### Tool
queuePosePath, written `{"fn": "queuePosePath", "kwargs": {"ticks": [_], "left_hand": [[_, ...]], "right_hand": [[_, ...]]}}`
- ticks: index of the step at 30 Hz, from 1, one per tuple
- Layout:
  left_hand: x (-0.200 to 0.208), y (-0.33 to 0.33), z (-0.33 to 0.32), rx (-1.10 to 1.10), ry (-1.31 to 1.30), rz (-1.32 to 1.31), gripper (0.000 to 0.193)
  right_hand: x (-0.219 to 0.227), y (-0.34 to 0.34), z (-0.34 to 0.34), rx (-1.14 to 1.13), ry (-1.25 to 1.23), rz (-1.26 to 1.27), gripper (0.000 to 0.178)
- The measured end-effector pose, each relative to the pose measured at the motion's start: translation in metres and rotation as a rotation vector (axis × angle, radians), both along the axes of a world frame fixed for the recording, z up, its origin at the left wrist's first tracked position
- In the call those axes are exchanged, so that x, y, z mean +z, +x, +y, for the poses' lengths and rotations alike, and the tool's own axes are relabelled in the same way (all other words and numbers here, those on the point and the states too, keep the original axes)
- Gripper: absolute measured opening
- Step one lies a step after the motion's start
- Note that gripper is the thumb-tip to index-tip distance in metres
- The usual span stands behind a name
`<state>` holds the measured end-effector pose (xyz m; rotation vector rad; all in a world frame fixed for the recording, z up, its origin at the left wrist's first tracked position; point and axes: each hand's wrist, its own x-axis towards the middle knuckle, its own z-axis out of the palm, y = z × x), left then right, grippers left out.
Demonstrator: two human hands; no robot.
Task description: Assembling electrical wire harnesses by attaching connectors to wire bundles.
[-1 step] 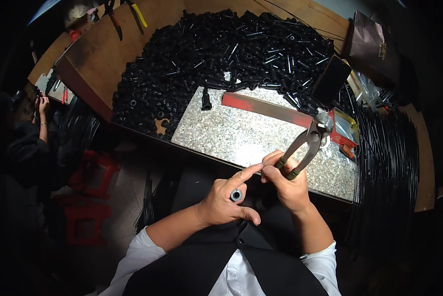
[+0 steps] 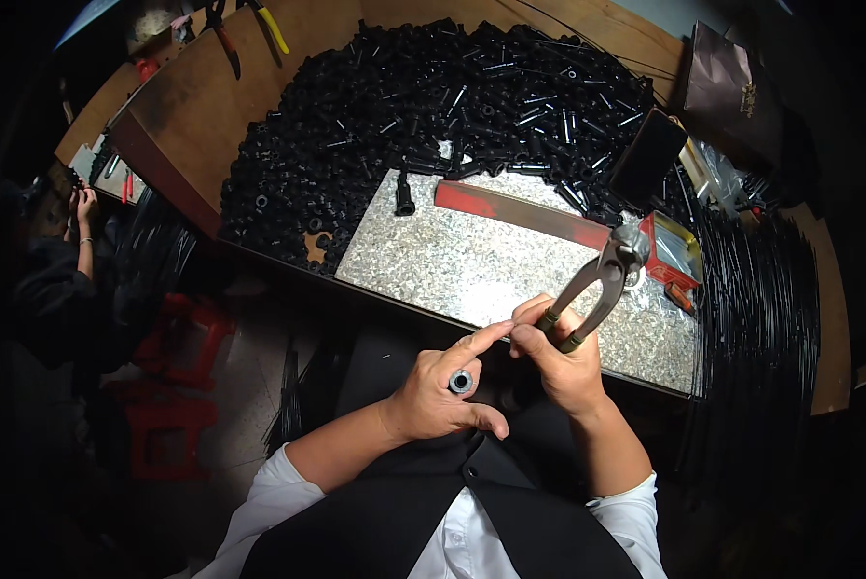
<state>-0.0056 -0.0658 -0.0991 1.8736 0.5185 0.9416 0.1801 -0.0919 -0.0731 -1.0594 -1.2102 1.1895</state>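
Note:
My left hand [image 2: 431,396] holds a small tubular part [image 2: 461,381] in its curled fingers, its round, hollow metal-rimmed end facing up. The index finger stretches to the right and the thumb stands apart from it. My right hand [image 2: 563,352] grips a pair of end-cutting pincers [image 2: 599,294] by the handles, with the head pointing up and away. Right thumb and index fingertip meet the tip of my left index finger; whether something small is pinched there cannot be made out. Both hands are over the near edge of a speckled stone slab [image 2: 404,265].
A heap of black tubular parts [image 2: 413,106] fills the back of the bench. On the slab lie one upright black part [image 2: 404,196] and a red-brown bar [image 2: 520,214]. To the right are a phone [image 2: 648,159], a red box [image 2: 672,246] and black rods [image 2: 756,309]. Another person's hands [image 2: 83,203] work far left.

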Motion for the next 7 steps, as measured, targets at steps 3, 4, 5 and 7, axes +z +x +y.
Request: {"fn": "queuePosePath", "kwargs": {"ticks": [3,4,5,7], "left_hand": [[-0.0065,-0.0013,0.0006,0.001,0.013,-0.053,0.099],[-0.0084,-0.0028,0.0016,0.006,0.023,-0.071,0.099],[-0.0084,-0.0046,0.0022,0.008,0.020,-0.073,0.099],[-0.0025,-0.0090,0.0022,0.051,-0.085,0.067,0.122]], "right_hand": [[-0.0016,0.0007,0.0017,0.020,0.059,-0.129,0.005],[-0.0030,0.0002,0.0028,0.031,0.102,-0.238,0.006],[-0.0050,-0.0016,0.0030,0.033,0.098,-0.240,0.006],[-0.0104,-0.0080,0.0007,0.057,0.201,-0.284,0.013]]}}
